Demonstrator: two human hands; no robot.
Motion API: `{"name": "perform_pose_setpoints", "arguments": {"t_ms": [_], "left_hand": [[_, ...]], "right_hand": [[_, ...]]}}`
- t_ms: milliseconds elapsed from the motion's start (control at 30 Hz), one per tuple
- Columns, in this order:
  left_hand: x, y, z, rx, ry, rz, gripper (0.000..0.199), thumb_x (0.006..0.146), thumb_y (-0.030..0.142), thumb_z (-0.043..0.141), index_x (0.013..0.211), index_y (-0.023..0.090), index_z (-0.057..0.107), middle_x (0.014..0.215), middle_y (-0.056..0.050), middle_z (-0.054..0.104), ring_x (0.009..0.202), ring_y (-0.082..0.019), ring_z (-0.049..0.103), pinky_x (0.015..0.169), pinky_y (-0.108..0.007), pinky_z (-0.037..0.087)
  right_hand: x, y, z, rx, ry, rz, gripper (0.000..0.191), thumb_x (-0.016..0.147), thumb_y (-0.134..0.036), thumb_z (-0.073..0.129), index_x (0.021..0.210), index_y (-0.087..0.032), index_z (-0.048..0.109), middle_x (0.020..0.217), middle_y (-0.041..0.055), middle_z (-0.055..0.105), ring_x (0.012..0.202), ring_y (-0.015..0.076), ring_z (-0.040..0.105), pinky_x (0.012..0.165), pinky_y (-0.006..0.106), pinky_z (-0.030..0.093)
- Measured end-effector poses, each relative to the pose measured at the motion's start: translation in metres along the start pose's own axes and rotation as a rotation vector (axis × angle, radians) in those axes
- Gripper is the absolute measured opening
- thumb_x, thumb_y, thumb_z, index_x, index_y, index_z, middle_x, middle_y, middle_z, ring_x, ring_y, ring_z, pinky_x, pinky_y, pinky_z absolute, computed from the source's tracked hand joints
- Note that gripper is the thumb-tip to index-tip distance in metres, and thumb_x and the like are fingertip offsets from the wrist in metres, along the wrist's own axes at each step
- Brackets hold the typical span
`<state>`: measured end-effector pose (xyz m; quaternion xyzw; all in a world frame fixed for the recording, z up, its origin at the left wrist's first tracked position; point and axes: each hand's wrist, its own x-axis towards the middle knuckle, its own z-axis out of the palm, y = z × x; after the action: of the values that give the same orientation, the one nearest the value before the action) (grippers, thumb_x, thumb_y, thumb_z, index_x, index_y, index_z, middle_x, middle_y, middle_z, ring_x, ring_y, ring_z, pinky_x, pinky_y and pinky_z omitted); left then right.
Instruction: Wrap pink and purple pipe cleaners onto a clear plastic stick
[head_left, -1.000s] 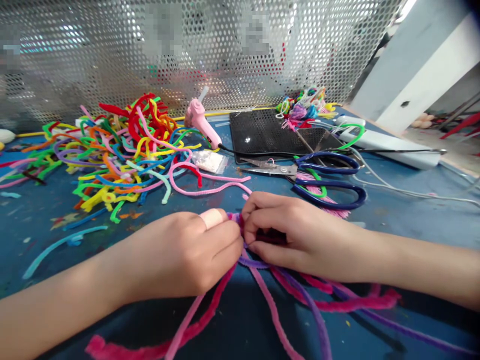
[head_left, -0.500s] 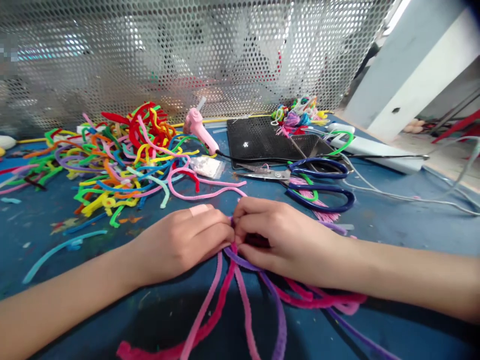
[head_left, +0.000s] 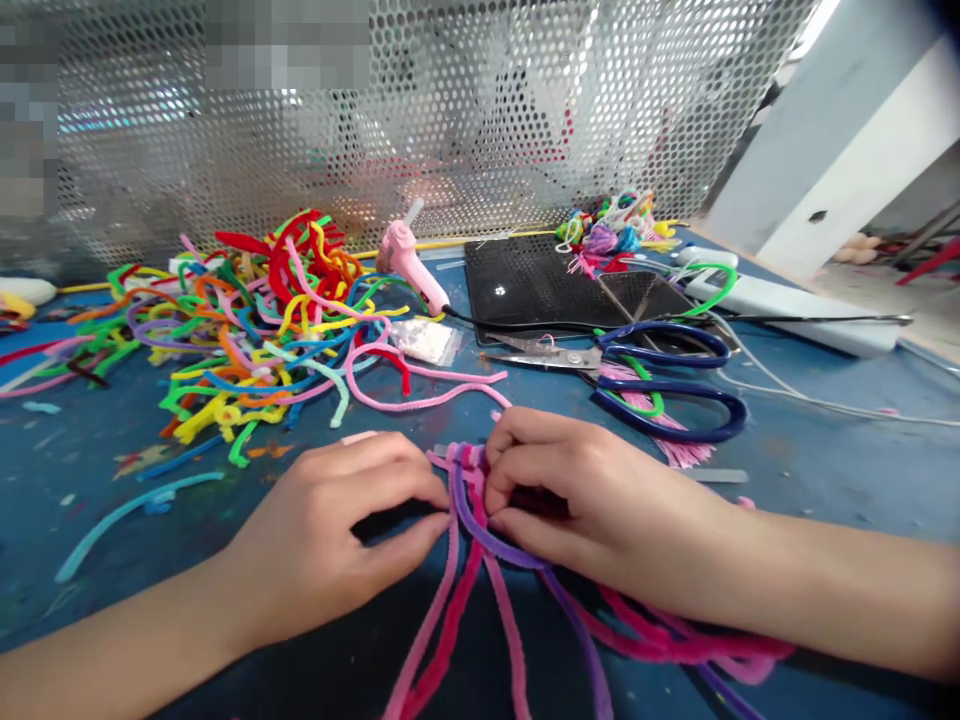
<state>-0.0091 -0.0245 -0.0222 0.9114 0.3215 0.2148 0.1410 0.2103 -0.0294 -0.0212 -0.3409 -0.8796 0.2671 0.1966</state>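
Observation:
A small woven band of pink, magenta and purple pipe cleaners (head_left: pixel 466 458) lies between my hands, its loose ends fanning toward me. My right hand (head_left: pixel 559 490) pinches the band's right side, fingers curled and their tips partly hidden. At the left edge, my left hand (head_left: pixel 367 510) has thumb and fingertips closing on a light pink pipe cleaner (head_left: pixel 429 630). A purple pipe cleaner (head_left: pixel 583 630) curves from the band under my right hand and down toward me. More magenta strands (head_left: pixel 660 645) pass beneath my right wrist.
Blue-handled scissors (head_left: pixel 667 385) lie beyond my right hand. A tangled heap of coloured pipe cleaners (head_left: pixel 247 330) covers the back left. Behind are a pink glue gun (head_left: pixel 412 265), a bag of white bits (head_left: pixel 424 342), a black board (head_left: pixel 525 285) and a perforated metal screen (head_left: pixel 465 130).
My left hand has moved left and toward me off the top of the band, uncovering the woven part. My right hand keeps its grip. The view has shifted slightly.

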Motion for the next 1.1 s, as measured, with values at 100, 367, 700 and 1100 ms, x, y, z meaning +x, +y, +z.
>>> {"name": "perform_pose_setpoints", "arguments": {"t_ms": [100,367,700,1100], "left_hand": [[0.002,0.005,0.004,-0.032,0.002,-0.033,0.008,0.079,0.017,0.061,0.084,0.021,0.066,0.083,0.002,0.066,0.076,-0.01,0.06,0.071,-0.019,0.046],[0.003,0.017,0.013,-0.084,0.071,-0.179,0.007,0.076,0.017,0.064,0.079,0.022,0.069,0.077,0.003,0.066,0.07,-0.009,0.06,0.062,-0.017,0.045],[0.004,0.022,0.011,-0.101,0.006,-0.191,0.011,0.076,0.012,0.058,0.071,0.019,0.065,0.07,0.003,0.061,0.061,-0.007,0.053,0.056,-0.017,0.041],[0.004,0.016,0.005,-0.111,-0.119,-0.212,0.01,0.077,0.011,0.055,0.071,0.018,0.059,0.071,0.003,0.057,0.061,-0.007,0.05,0.056,-0.016,0.04]], "right_hand": [[0.001,0.0,0.003,-0.061,0.012,-0.038,0.018,0.088,-0.015,0.047,0.075,-0.014,0.06,0.081,0.005,0.055,0.077,0.0131,0.05,0.068,0.023,0.042],[-0.002,-0.002,0.01,-0.119,0.055,-0.042,0.026,0.092,-0.019,0.04,0.076,-0.012,0.059,0.08,0.0066,0.055,0.077,0.0142,0.049,0.067,0.024,0.042],[-0.001,-0.003,0.003,-0.037,0.016,-0.016,0.012,0.084,-0.012,0.05,0.077,-0.014,0.06,0.084,0.0043,0.055,0.077,0.0124,0.051,0.068,0.022,0.042],[-0.001,0.002,-0.004,0.036,-0.036,0.017,0.018,0.08,-0.014,0.057,0.097,-0.018,0.062,0.091,0.0026,0.054,0.078,0.0126,0.052,0.07,0.024,0.042]]}}
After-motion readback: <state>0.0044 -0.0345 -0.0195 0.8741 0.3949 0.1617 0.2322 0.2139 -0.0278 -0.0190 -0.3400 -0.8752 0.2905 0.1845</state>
